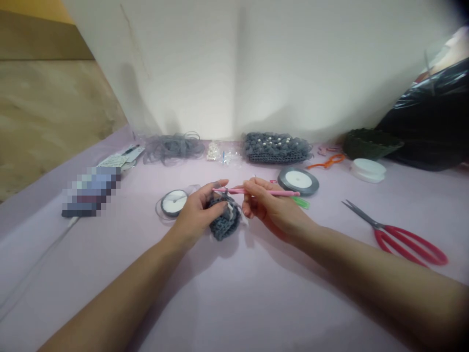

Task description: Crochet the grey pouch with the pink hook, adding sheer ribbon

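My left hand grips a small grey crocheted piece made of ribbon-like yarn, and its fingers cover the top of the piece. My right hand holds a pink crochet hook between thumb and fingers. The hook lies almost level, and its tip reaches the top edge of the grey piece, under my left fingers. A spool of grey ribbon lies just left of my left hand, and another spool sits just beyond my right hand.
The lilac tablecloth carries red-handled scissors, a tangle of grey sheer ribbon, a bag of pearl beads, a beaded grey crocheted pouch, a green crocheted basket, and a black plastic bag behind them.
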`<state>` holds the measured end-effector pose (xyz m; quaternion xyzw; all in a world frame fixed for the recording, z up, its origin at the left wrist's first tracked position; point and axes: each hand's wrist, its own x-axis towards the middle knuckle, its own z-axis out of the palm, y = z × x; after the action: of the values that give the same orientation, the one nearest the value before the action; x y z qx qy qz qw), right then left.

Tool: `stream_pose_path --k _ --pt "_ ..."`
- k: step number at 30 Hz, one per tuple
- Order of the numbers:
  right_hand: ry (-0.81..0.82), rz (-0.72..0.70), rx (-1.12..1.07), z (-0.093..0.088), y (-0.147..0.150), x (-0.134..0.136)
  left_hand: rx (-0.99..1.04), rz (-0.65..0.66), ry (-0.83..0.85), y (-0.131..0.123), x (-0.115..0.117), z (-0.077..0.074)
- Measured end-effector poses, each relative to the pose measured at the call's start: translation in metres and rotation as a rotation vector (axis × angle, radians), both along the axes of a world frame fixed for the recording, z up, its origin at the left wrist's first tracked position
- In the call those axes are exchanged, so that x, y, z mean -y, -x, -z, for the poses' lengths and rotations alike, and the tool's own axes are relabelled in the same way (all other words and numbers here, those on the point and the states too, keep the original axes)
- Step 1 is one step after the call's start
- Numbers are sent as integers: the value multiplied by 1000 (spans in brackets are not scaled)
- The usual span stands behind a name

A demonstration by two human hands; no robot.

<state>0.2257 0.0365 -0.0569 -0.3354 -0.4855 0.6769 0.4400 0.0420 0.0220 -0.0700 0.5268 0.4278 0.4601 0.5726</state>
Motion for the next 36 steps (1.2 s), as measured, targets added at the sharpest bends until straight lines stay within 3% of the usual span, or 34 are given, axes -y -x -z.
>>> stream_pose_path --k 5,9,15,20,25,28,32,36 --pt "122 -68 -76 -3 2 4 -289 -91 -186 -3 4 1" --pt "132 -76 -57 1 4 3 -365 -163 -322 -5 5 7" --pt "64 -66 -10 5 2 -1 -271 -144 -254 4 -2 2" --pt "3 -55 -2 2 0 -2 -330 -189 -258 18 -13 -6" --pt "-15 -7 -27 2 1 -4 -171 -22 -132 18 -12 -5" --pt "-32 16 -68 4 1 -5 -280 19 -161 18 -9 -6" --pt "-71 15 -75 9 1 -6 -511 -34 -273 21 -9 -10" --pt "-94 16 -66 11 3 -5 -458 -27 -323 22 -11 -10"
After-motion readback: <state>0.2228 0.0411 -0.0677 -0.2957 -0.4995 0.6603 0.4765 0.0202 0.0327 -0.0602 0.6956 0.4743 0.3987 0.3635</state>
